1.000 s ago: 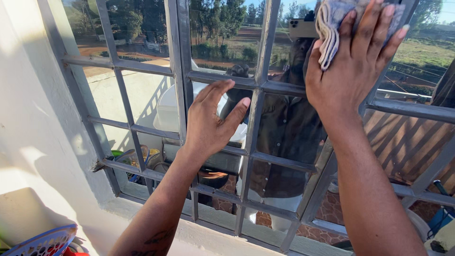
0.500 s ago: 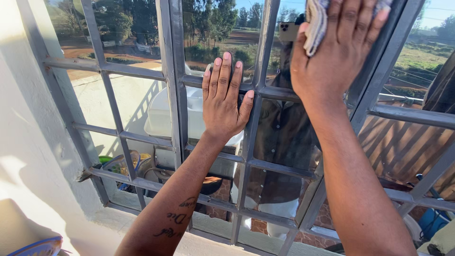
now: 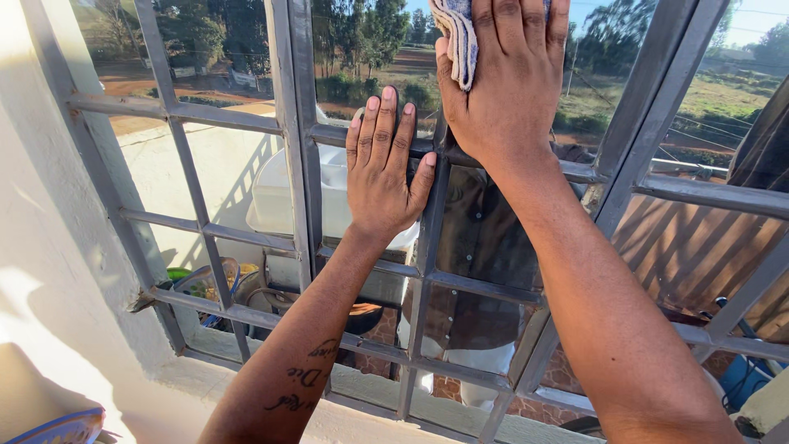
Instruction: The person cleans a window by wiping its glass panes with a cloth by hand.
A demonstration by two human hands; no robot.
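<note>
Fingers [image 3: 386, 123] of left hand [image 3: 382, 177]: spread flat, released, on window pane [image 3: 370, 74]. Right hand [image 3: 505, 82]: fingers extended, pressing striped cloth [image 3: 459, 37] against glass beside grey metal window bar [image 3: 296, 131].

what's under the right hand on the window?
A bunched blue-and-white striped cloth sticks out from under the right hand, pressed to the pane of the grey metal-barred window. The rest of the cloth and the glass beneath are covered by the palm.

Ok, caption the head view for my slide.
Right hand presses a pale striped cloth to a grey metal-barred window; left hand lies flat on the glass.
</note>
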